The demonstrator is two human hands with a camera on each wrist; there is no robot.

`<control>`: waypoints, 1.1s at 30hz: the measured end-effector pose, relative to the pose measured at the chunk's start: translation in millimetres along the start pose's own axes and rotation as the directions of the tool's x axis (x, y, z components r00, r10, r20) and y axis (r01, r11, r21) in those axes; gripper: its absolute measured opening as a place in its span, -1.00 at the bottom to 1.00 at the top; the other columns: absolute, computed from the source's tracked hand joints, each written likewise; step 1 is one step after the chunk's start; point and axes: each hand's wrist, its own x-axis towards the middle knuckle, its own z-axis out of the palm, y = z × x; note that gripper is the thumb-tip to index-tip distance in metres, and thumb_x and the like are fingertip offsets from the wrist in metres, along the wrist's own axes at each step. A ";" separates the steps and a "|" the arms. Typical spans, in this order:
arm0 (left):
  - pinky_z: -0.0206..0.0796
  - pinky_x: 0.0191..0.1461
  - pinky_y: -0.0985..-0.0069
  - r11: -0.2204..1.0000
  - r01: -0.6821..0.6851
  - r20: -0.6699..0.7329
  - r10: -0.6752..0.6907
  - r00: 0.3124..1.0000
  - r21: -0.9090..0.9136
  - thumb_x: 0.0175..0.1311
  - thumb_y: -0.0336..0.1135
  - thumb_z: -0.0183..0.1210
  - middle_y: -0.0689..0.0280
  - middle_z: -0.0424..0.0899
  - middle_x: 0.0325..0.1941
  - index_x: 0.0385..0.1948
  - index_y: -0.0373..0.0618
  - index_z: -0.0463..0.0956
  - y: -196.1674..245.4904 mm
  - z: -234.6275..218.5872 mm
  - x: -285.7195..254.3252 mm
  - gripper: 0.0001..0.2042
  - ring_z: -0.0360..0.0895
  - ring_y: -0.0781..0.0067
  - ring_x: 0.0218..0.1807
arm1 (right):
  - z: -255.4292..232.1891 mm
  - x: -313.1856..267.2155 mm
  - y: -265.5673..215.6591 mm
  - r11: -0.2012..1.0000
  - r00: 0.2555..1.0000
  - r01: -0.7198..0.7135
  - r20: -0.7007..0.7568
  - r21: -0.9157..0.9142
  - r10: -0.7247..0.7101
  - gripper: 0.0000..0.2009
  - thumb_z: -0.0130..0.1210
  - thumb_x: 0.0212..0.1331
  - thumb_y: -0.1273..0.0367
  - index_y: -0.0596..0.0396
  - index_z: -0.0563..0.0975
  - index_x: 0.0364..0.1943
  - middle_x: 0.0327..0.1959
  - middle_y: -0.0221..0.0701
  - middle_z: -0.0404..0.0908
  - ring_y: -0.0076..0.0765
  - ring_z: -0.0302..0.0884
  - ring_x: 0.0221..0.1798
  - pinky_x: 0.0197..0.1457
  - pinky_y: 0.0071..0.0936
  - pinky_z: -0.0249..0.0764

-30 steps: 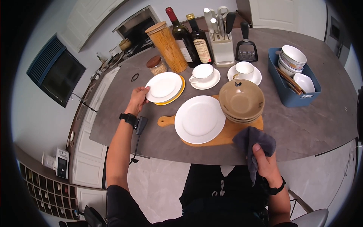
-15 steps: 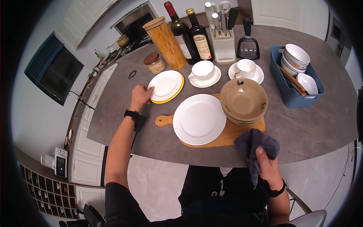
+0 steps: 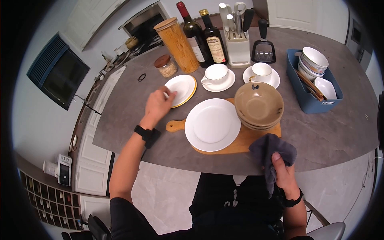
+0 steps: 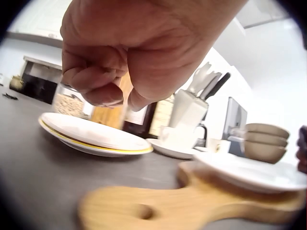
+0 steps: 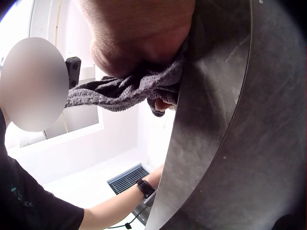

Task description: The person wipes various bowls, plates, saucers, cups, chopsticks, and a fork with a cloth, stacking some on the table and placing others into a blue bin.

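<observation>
My left hand [image 3: 159, 105] is over the near left edge of a small white plate [image 3: 184, 89], which lies on a yellow-rimmed plate [image 3: 194, 93]. In the left wrist view the hand [image 4: 144, 43] hangs above the stacked plates [image 4: 96, 132], its fingers loosely curled with nothing between them and a gap below. My right hand [image 3: 285, 174] grips a dark grey cloth [image 3: 276, 150] at the table's front edge; the cloth [image 5: 120, 93] hangs from that hand in the right wrist view. A large white plate [image 3: 213, 125] and stacked brown bowls [image 3: 259, 105] rest on a wooden board [image 3: 175, 126].
Two white cups [image 3: 216, 74] on saucers stand behind the board. Farther back are a lidded jar [image 3: 166, 67], a pasta container [image 3: 179, 46], two bottles [image 3: 216, 46] and a knife block [image 3: 239, 52]. A blue basket [image 3: 310, 96] with bowls and chopsticks stands at the right.
My left hand has moved right from the small plate's left edge to above it, letting go of the edge. The small white plate has shifted onto the yellow-rimmed one. My right hand still holds the cloth.
</observation>
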 end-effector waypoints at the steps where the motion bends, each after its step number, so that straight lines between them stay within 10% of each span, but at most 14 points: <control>1: 0.50 -0.22 0.19 0.996 -0.018 0.101 0.027 0.995 -0.087 0.35 0.05 0.23 0.00 0.72 -0.45 -0.29 -0.24 0.65 13.2 -1.3 -9.5 -0.58 0.71 -0.01 -0.36 | 0.9 0.1 0.8 1.000 1.000 0.000 -0.012 0.008 0.000 -0.66 -0.05 0.50 0.18 0.19 0.52 0.02 -0.37 -0.38 0.65 -0.48 0.60 -0.35 -0.29 -0.53 0.48; 3: 0.34 -0.54 0.52 0.949 0.106 0.364 0.009 0.931 -0.296 0.33 0.04 0.30 0.31 0.63 -0.56 -0.33 -0.24 0.58 47.4 -11.4 -35.2 -0.57 0.54 0.58 -0.60 | 2.0 -0.6 -0.5 1.000 1.000 -0.023 -0.018 0.009 0.024 -0.66 -0.05 0.50 0.17 0.19 0.52 0.03 -0.36 -0.38 0.65 -0.48 0.60 -0.34 -0.28 -0.53 0.48; 10: 0.30 -0.56 0.71 0.830 0.231 0.562 0.117 0.819 -0.508 0.39 -0.09 0.30 0.45 0.60 -0.50 -0.19 -0.18 0.47 36.3 5.5 -44.6 -0.67 0.50 0.74 -0.58 | 0.6 -3.2 2.6 0.999 0.997 -0.051 -0.051 0.002 0.051 -0.66 -0.01 0.49 0.15 0.16 0.53 0.01 -0.36 -0.38 0.64 -0.49 0.60 -0.35 -0.29 -0.53 0.48; 16: 0.47 -0.43 0.67 0.659 0.296 0.499 0.139 0.855 -0.691 0.48 -0.18 0.19 0.34 0.71 -0.38 -0.04 -0.22 0.45 6.4 -21.2 -31.5 -0.72 0.63 0.66 -0.44 | 2.1 1.0 -3.6 1.000 1.000 0.002 -0.018 0.026 -0.002 -0.67 0.00 0.49 0.16 0.17 0.52 0.00 -0.38 -0.39 0.63 -0.50 0.59 -0.36 -0.31 -0.53 0.47; 26: 0.48 -0.43 0.75 0.531 0.381 0.313 -0.217 0.925 -0.757 0.46 -0.21 0.19 0.44 0.64 -0.37 -0.16 -0.07 0.50 -98.7 1.3 40.5 -0.84 0.58 0.70 -0.46 | -0.6 1.5 -7.3 1.000 1.000 -0.023 0.019 0.009 0.023 -0.65 -0.01 0.48 0.16 0.20 0.52 0.02 -0.39 -0.39 0.64 -0.49 0.59 -0.38 -0.31 -0.52 0.48; 28: 0.48 -0.43 0.75 0.533 0.391 0.316 -0.231 0.920 -0.750 0.46 -0.21 0.20 0.43 0.63 -0.36 -0.16 -0.07 0.49 -106.2 8.4 45.7 -0.84 0.58 0.70 -0.45 | 2.0 0.8 -13.4 0.987 0.993 -0.120 -0.005 0.105 0.121 -0.73 0.00 0.43 0.31 0.28 0.50 -0.03 -0.24 -0.43 0.52 -0.44 0.44 -0.12 0.07 -0.46 0.40; 33: 0.44 -0.49 0.74 0.505 0.406 0.315 -0.259 0.913 -0.762 0.46 -0.19 0.21 0.42 0.62 -0.41 -0.15 -0.09 0.49 -109.8 21.3 50.2 -0.81 0.54 0.70 -0.52 | 0.7 -0.5 -10.0 0.986 0.991 -0.132 -0.007 0.097 0.134 -0.68 -0.01 0.41 0.31 0.30 0.50 0.05 -0.11 -0.35 0.56 -0.39 0.48 -0.02 0.16 -0.40 0.39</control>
